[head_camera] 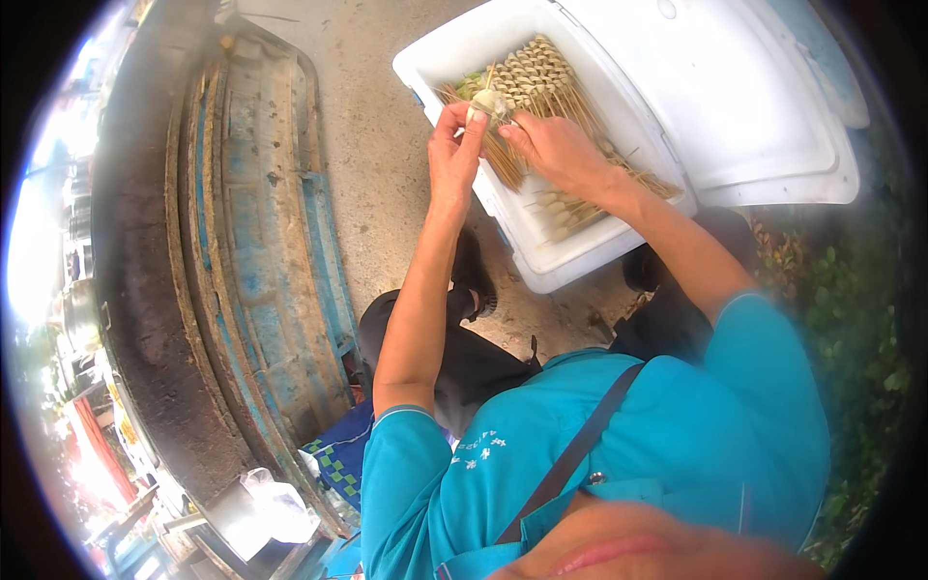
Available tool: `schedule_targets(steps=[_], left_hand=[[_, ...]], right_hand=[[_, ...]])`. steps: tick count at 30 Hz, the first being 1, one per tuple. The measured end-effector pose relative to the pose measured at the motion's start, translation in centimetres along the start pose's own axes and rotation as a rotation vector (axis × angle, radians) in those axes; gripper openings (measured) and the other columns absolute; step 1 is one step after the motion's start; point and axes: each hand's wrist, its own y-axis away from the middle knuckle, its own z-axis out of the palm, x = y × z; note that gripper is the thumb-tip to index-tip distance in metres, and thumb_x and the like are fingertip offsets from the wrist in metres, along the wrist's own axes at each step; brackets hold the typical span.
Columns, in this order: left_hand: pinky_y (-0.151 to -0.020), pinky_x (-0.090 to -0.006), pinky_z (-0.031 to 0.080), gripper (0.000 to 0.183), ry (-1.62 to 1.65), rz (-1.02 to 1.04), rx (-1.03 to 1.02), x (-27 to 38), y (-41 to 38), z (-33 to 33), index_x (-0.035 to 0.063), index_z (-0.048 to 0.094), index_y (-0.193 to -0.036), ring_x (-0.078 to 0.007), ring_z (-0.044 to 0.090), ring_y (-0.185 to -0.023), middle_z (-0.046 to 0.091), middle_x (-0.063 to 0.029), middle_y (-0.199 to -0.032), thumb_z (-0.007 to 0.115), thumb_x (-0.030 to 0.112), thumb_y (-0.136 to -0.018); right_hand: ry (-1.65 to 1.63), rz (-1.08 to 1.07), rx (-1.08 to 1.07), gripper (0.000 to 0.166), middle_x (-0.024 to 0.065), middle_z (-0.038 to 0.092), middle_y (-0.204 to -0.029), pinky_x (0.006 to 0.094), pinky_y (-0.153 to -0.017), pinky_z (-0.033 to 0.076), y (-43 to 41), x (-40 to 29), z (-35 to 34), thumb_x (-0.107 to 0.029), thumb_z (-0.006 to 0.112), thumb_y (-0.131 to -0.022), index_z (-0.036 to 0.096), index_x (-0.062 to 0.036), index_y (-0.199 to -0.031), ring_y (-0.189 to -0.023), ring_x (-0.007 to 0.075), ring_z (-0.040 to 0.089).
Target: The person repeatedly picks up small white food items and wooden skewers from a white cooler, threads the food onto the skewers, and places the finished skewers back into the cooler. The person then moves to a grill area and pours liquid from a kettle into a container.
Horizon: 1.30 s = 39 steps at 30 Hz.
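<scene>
My left hand (455, 148) pinches a pale, rounded skewered bundle (484, 104) between thumb and fingers, and a thin stick rises from its top. At the bundle's right side, my right hand (562, 148) has thumb and forefinger pressed together on its edge, where something thin and shiny shows. Both hands are above a white plastic box (533, 272). Inside lie rows of folded, pale food on bamboo skewers (536, 72). More skewers with pale oval pieces (562, 210) rest at the near end. Bare stick ends (504, 163) show below my left hand.
The box's white lid (768, 109) hangs open to the right. On the left is the worn blue metal bed of a cart or truck (261, 239), with a white plastic bag (279, 507) at its near end. Green plants (855, 326) grow along the right. Concrete ground (377, 181) lies between.
</scene>
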Motion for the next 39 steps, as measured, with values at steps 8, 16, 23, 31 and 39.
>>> schedule_targets(steps=[8, 16, 23, 31, 39], left_hand=[[-0.043, -0.0184, 0.032, 0.02, 0.135, -0.197, -0.02, 0.8, 0.6, 0.4, 0.0062, 0.051, -0.091, -0.0045, 0.041, -0.05, 0.061, -0.0039, -0.078, 0.056, 0.025, -0.09], [-0.052, -0.0207, 0.037, 0.026, 0.08, -0.055, 0.092, 0.7, -0.2, -1.0, 0.0047, 0.054, -0.099, -0.0054, 0.046, -0.061, 0.057, -0.0031, -0.067, 0.053, 0.029, -0.091], [-0.049, -0.0183, 0.035, 0.022, -0.057, 0.148, 0.205, -0.7, -0.4, -0.2, 0.0071, 0.053, -0.087, -0.0033, 0.045, -0.058, 0.059, -0.0021, -0.068, 0.051, 0.029, -0.092], [-0.048, -0.0213, 0.033, 0.028, -0.171, 0.197, 0.062, -0.8, 0.1, 0.6, 0.0055, 0.055, -0.085, -0.0029, 0.038, -0.055, 0.053, 0.001, -0.069, 0.052, 0.032, -0.092], [-0.043, -0.0212, 0.03, 0.016, 0.012, -0.106, -0.028, 0.3, 0.8, 0.4, 0.0082, 0.055, -0.088, -0.0036, 0.035, -0.049, 0.051, 0.0018, -0.067, 0.057, 0.025, -0.09]], right_hand=[[-0.006, -0.024, 0.026, 0.037, 0.0203, 0.053, -0.058, 0.0459, -0.052, 0.039, 0.0, 1.2, 0.4, -0.034, 0.041, -0.095, 0.05, -0.0003, -0.081, -0.058, 0.04, 0.053], [0.035, -0.01, 0.023, 0.037, 0.0208, 0.052, -0.058, 0.0461, -0.052, 0.038, 0.4, 0.7, 0.2, -0.034, 0.042, -0.094, 0.049, -0.0005, -0.081, -0.057, 0.0401, 0.053], [0.064, -0.036, 0.031, 0.039, 0.0213, 0.052, -0.058, 0.0474, -0.052, 0.038, -0.1, 0.8, 0.4, -0.036, 0.04, -0.095, 0.048, -0.0002, -0.082, -0.057, 0.0406, 0.053], [0.031, -0.016, 0.031, 0.04, 0.0203, 0.052, -0.058, 0.0477, -0.052, 0.038, -0.1, 0.8, 0.6, -0.038, 0.041, -0.094, 0.048, -0.0011, -0.081, -0.059, 0.0404, 0.053], [0.01, -0.029, 0.03, 0.04, 0.0201, 0.052, -0.058, 0.0475, -0.052, 0.038, 0.2, 0.9, 0.4, -0.038, 0.04, -0.094, 0.048, -0.0019, -0.081, -0.059, 0.0403, 0.053]])
